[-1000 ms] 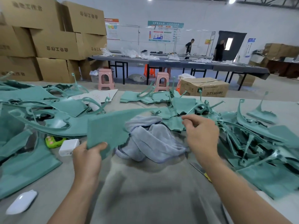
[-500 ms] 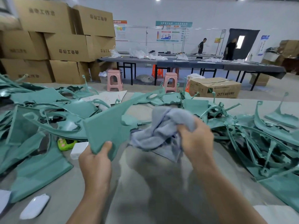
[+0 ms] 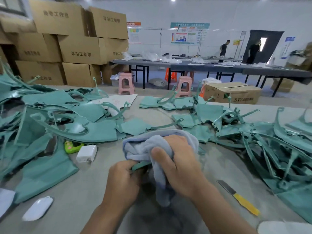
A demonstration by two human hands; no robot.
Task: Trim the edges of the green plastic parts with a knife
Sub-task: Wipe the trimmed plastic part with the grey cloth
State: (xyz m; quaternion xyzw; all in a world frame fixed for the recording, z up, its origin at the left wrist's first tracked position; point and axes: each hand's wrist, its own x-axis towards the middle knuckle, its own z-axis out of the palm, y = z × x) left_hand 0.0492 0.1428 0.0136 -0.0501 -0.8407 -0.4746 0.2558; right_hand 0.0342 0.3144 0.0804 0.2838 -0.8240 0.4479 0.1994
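My left hand [image 3: 124, 181] grips a green plastic part [image 3: 141, 164]; only a narrow strip of it shows between my hands. My right hand [image 3: 177, 163] clutches a grey-blue cloth [image 3: 143, 146] that is wrapped over the rest of that part. A knife [image 3: 238, 197] with a yellow handle and bare blade lies on the table to the right of my right forearm, with no hand on it. Several more green plastic parts lie in heaps at the left [image 3: 55, 129] and at the right [image 3: 270, 149].
The grey table [image 3: 94, 200] also carries a white charger [image 3: 86, 153], a small green toy [image 3: 73, 146], a white mouse [image 3: 38, 208] and a white sheet [image 3: 116, 100]. Cardboard boxes [image 3: 79, 48] are stacked behind at the left. Two people stand far off by the long tables.
My right hand picked the cloth up off the table and brought it over the green part. My left hand drew the part down and toward me, so the two hands now meet.
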